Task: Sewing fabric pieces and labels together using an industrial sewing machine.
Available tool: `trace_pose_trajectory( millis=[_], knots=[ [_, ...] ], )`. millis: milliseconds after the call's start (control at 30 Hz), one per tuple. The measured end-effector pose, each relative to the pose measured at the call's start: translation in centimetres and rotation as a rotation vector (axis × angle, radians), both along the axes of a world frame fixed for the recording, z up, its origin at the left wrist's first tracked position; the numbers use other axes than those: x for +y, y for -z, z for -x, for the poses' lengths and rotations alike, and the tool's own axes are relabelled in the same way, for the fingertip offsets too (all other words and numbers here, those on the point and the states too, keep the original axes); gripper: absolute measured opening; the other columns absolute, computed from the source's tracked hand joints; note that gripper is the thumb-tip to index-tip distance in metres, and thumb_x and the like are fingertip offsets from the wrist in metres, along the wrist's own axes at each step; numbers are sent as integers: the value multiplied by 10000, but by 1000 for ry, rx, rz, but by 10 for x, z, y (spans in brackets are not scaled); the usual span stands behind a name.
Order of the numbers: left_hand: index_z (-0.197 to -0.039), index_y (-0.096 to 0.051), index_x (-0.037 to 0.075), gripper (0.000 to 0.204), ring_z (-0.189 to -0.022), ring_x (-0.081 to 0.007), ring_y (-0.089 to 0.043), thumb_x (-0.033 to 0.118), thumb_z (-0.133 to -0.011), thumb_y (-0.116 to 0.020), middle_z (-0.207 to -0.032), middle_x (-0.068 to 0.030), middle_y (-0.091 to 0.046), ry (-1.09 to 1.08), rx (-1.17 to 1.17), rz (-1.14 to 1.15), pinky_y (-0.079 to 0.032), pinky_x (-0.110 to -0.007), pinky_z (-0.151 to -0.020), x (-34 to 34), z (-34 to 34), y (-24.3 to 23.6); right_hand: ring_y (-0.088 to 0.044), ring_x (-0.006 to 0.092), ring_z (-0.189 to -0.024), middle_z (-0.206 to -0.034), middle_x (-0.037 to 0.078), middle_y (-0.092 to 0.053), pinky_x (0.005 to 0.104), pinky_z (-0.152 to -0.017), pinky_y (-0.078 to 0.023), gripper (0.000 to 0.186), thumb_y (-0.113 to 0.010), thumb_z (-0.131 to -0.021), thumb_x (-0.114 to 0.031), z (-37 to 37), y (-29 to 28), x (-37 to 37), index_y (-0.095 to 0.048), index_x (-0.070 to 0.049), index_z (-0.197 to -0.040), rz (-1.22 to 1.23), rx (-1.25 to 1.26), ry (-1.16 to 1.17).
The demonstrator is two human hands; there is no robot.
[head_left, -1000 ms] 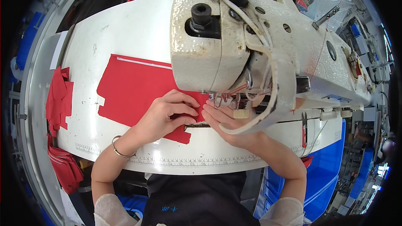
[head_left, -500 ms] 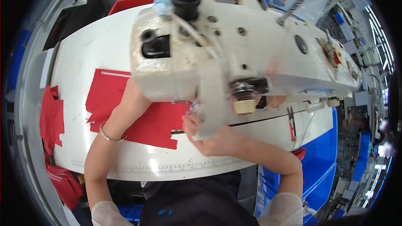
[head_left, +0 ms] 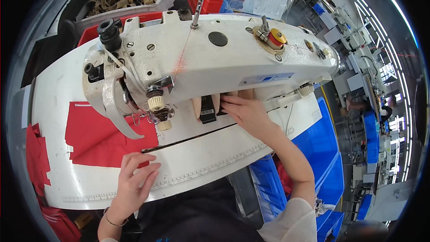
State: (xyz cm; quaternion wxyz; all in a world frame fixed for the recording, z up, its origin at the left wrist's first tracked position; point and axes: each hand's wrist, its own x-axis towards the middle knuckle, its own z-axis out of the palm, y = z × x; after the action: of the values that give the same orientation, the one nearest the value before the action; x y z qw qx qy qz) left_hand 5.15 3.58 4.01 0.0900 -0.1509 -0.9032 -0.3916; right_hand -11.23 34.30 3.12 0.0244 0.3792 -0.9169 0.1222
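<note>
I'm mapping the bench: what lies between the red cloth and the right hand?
In the head view: white tabletop, plus a black barcoded piece nearer the right hand.

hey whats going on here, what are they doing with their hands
A person is working at a white sewing machine. Their right hand is below the machine's arm, at some tan pieces beside a black tag; whether it grips one is hard to tell. The left hand is open near the edge of the red fabric, which lies partly under the machine's head.
</note>
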Motion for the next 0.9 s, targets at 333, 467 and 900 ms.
trace_pose_trajectory(
  millis=[333,467,900],
  knots=[
    [-934,-680,34,200,-962,-278,-526,-24,-743,-702,-1045,-69,-610,89,-34,-115,-462,-366,-824,20,-14,6,-622,260,-637,-868,83,-618,352,-551,-499,132,-582,-704,-10,3,15,-1,-574,-25,-835,154,283,-36],
    [-930,-683,32,194,-954,-271,-530,-25,-745,-701,-1032,-66,-619,99,-31,-148,-462,-355,-812,24,-12,6,-621,254,-636,-849,68,-614,347,-550,-501,110,-580,-719,-5,-1,19,-4,-577,-24,-827,294,210,39],
    [-899,-696,39,164,-957,-254,-549,-38,-757,-672,-999,-70,-641,77,-148,-223,-450,-345,-821,33,-14,5,-610,267,-634,-890,91,-612,352,-524,-485,106,-641,-774,-5,0,22,-6,-600,-2,-871,300,290,42]
  ],
)
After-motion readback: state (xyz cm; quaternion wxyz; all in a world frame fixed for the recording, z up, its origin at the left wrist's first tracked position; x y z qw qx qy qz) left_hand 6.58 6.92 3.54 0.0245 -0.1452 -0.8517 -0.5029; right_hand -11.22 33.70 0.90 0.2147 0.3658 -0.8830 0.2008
